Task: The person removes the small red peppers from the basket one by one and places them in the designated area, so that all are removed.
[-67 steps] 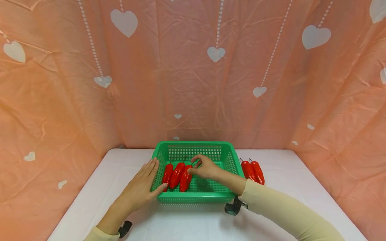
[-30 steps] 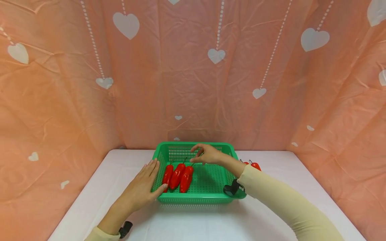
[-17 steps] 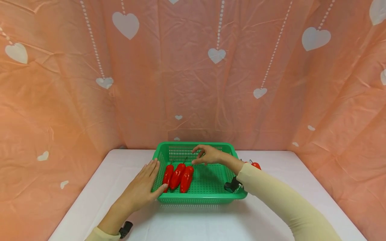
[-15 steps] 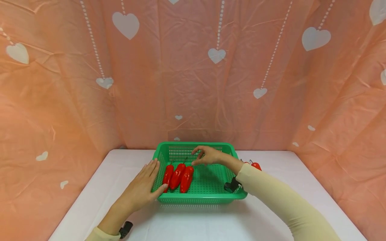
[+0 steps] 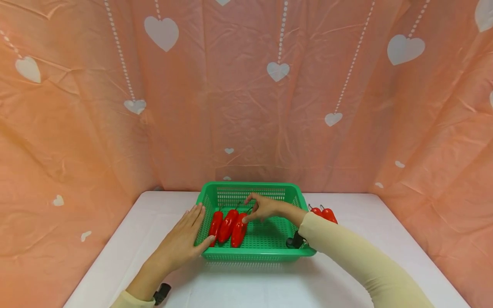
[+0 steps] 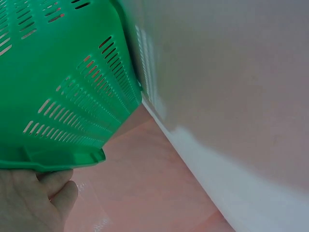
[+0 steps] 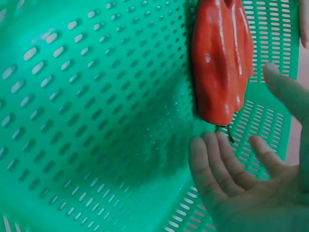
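Three long red peppers lie side by side in the left half of a green perforated basket [image 5: 254, 252]. My left hand [image 5: 179, 239] rests along the basket's left rim, fingers straight, thumb by the front left corner. In the left wrist view, its fingers partly show beneath the rim. Inside the basket, my right hand [image 5: 263, 207] hovers at the stem end of the rightmost pepper [image 5: 239, 235], thumb overlapping that pepper's top. The right wrist view shows its fingers spread and relaxed below the pepper's stem, holding nothing. The middle pepper [image 5: 228, 226] and left pepper [image 5: 215, 229] lie alongside.
Two more red peppers [image 5: 328, 214] lie on the white table [image 5: 127, 239] right of the basket, partly hidden by the right sleeve [image 5: 346, 248]. A black wrist camera [image 5: 295, 241] overlaps the basket's front right corner. A pink heart-patterned curtain [image 5: 246, 107] encloses the table's back and sides.
My right hand drew back from the rightmost pepper toward the basket's rear, hovered there, then came down nearer its stem end. My left hand stays on the rim.
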A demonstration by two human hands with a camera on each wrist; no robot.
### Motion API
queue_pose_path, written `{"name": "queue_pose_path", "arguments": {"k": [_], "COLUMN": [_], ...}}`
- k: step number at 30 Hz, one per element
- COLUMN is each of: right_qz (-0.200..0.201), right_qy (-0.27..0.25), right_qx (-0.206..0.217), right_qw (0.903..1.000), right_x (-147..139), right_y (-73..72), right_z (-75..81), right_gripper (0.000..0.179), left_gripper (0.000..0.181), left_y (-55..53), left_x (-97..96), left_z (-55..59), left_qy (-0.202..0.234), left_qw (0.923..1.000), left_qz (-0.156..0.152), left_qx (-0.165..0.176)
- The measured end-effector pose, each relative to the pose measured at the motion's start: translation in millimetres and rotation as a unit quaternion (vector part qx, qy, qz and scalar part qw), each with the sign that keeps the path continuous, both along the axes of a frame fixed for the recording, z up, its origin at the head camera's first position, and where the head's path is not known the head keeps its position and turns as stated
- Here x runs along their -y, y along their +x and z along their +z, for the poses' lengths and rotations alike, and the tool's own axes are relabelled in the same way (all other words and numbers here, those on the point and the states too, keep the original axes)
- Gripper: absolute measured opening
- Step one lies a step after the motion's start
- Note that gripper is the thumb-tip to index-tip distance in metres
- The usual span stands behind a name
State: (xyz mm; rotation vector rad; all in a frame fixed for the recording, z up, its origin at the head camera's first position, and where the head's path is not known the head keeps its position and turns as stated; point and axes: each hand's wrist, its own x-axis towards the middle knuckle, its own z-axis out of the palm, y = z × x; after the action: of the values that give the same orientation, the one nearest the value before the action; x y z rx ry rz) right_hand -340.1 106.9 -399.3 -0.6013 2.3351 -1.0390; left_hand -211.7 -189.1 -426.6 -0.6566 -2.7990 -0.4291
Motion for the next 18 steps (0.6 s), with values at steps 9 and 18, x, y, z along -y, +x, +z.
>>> {"name": "queue_pose_path", "arguments": {"k": [9,18], "right_qz": [0.033,0.027], "right_qy": [0.001,0.025], "right_qx": [0.037,0.036], "right_qw": [0.9988,0.9986], "right_x": [2.3,8.1], "right_y": [-0.4,2.5], "right_z": [-15.8,-18.7], "right_gripper": [0.069,0.070], "left_gripper": [0.088,0.087], "left_y": [0.3,1.1], "left_x": [-1.2,-1.1], "left_z": [-0.8,1.9], "left_qy": [0.002,0.001], "left_qw": [1.0000,1.0000], "left_qz": [0.002,0.002], "left_qx": [0.009,0.006]}}
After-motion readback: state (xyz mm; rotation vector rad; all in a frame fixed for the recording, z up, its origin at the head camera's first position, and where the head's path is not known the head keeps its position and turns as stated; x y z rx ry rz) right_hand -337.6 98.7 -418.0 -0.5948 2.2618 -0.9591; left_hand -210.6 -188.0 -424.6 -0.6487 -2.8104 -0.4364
